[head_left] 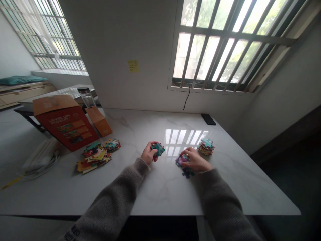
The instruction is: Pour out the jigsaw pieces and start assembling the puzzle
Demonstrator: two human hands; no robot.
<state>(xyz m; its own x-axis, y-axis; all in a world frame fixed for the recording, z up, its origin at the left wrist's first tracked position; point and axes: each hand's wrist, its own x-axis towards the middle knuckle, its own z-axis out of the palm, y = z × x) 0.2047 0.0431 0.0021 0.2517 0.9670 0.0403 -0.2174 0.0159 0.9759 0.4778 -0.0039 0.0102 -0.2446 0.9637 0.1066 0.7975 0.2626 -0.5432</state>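
While two bare hands work above a white marble worktop, jigsaw pieces lie around them in small groups. The left hand is curled shut, with its fingers wrapped around a small clump of teal jigsaw pieces. The clump seems to be held up a little, just over the stone. The right hand is laid over a second clump of pink and blue jigsaw pieces, with its fingers a bit apart. I cannot tell if it grips them or only touches them. One dark blue piece pokes out below that hand.

A neat stack of jigsaw pieces sits just beside the right hand. Farther left, a messy pile of jigsaw pieces lies near a tilted red cardboard box. A black phone lies by the far edge.

The pieces look like thin, stiff card. They should feel very light and may slide on the shiny stone. Their thin edges could be hard to lift from flat. The best place to hold one looks like its two flat faces, pinched between thumb and finger.
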